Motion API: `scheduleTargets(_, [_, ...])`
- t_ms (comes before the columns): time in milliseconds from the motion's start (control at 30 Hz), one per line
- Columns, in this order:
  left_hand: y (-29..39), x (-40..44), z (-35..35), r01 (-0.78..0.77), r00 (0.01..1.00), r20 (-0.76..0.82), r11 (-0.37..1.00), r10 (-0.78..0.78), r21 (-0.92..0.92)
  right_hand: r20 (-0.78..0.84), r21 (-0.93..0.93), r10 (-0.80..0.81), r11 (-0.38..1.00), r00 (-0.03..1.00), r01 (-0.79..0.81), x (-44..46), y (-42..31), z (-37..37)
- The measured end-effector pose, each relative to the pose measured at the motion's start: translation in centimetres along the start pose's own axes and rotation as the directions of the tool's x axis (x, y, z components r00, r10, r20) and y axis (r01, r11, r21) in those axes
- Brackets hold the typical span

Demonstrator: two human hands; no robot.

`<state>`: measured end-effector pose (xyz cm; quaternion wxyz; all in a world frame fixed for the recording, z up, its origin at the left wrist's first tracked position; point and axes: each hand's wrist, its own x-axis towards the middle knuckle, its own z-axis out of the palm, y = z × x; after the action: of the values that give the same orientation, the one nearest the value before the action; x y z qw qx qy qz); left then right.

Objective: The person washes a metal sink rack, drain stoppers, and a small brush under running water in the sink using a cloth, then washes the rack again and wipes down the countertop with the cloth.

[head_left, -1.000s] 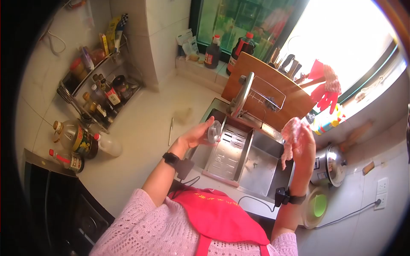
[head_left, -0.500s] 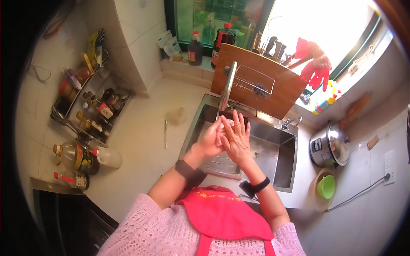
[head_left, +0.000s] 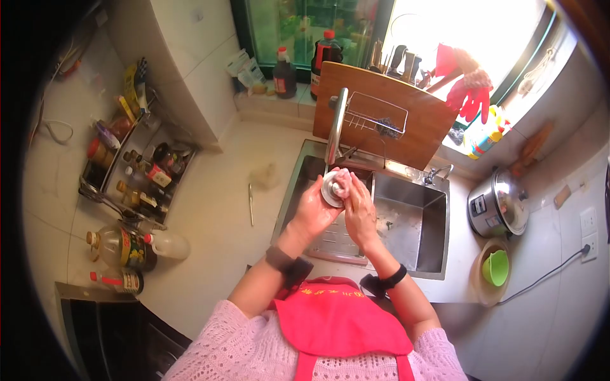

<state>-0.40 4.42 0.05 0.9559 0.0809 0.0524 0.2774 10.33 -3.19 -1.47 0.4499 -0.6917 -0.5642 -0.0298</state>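
Above the sink (head_left: 416, 270), my left hand (head_left: 312, 209) grips a small round pale disc (head_left: 326, 192) with a raised knob-like middle. It looks like a lid or a sink strainer; I cannot tell which. My right hand (head_left: 361, 216) presses a crumpled pink cloth (head_left: 344, 182) against the disc's right side. Both hands are close together under the faucet (head_left: 337, 127), and some of the fingers are hidden behind the disc and cloth. Small scraps lie on the floor of the right basin.
A wooden cutting board (head_left: 413, 136) with a wire rack (head_left: 375, 117) leans behind the sink. To the right stand a rice cooker (head_left: 497, 203) and a green bowl (head_left: 495, 267). On the left are a bottle rack (head_left: 136, 171), an oil jug (head_left: 121, 246) and a thin metal utensil (head_left: 251, 204).
My hands have parted slightly and turned, bringing the round disc into view beside the cloth. Before, my right hand lay flat over the cloth. The whole view has shifted a little.
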Motion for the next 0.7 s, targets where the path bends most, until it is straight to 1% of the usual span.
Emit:
scheduleTargets(100, [0.4,0.1,-2.2,0.011,1.0,0.023,1.0,-0.011,0.002,0.058,0.017,0.035,0.999,0.998,-0.036,-0.6,-1.2,-1.8])
scheduleTargets(133, [0.4,0.2,-2.2,0.019,0.999,0.03,1.0,-0.02,0.012,0.031,-0.027,-0.036,0.999,0.999,0.037,-0.2,-1.6,-2.4])
scheduleTargets(233, [0.0,0.2,-1.0,0.061,0.998,0.003,0.996,-0.061,0.063,0.109,0.108,-0.18,0.98,0.978,0.169,-0.2,-1.5,-2.5])
scheduleTargets(267, [-0.2,0.2,-0.5,0.076,0.997,-0.012,0.994,-0.075,0.083,0.076,0.092,-0.233,0.97,0.97,0.225,-0.1,-1.4,-2.3])
scheduleTargets(367, [-0.5,0.5,-1.4,0.094,0.992,0.068,0.986,-0.104,0.14,0.142,0.213,-0.039,0.977,0.989,0.008,0.5,-1.9,-2.5])
scheduleTargets(400, [-0.4,0.5,-1.1,0.092,0.993,0.064,0.982,-0.104,0.163,0.109,0.253,-0.069,0.967,0.992,0.039,0.9,-1.6,-2.3])
scheduleTargets(467, [0.1,0.8,-0.1,0.084,0.993,0.059,0.974,-0.098,0.209,0.131,0.293,-0.039,0.956,0.991,-0.001,1.0,-1.8,-2.4])
scheduleTargets(500, [0.1,0.7,0.8,0.104,0.993,0.024,0.967,-0.113,0.233,0.143,0.313,-0.026,0.95,0.989,-0.02,1.2,-2.0,-2.5])
scheduleTargets(567, [0.2,0.6,2.2,0.143,0.99,-0.046,0.95,-0.135,0.279,0.087,0.297,-0.16,0.946,0.983,0.127,1.8,-2.3,-2.8])
scheduleTargets(600, [0.3,0.8,1.4,0.188,0.982,-0.058,0.942,-0.179,0.279,0.059,0.288,-0.224,0.937,0.973,0.198,2.1,-2.3,-2.7])
scheduleTargets(667, [0.5,1.2,-1.2,0.28,0.96,-0.083,0.921,-0.267,0.272,0.027,0.276,-0.258,0.93,0.966,0.241,2.8,-1.5,-2.3])
scheduleTargets(700, [0.4,1.1,-1.5,0.257,0.966,-0.064,0.922,-0.249,0.29,0.012,0.269,-0.274,0.927,0.962,0.261,3.0,-1.1,-2.2])
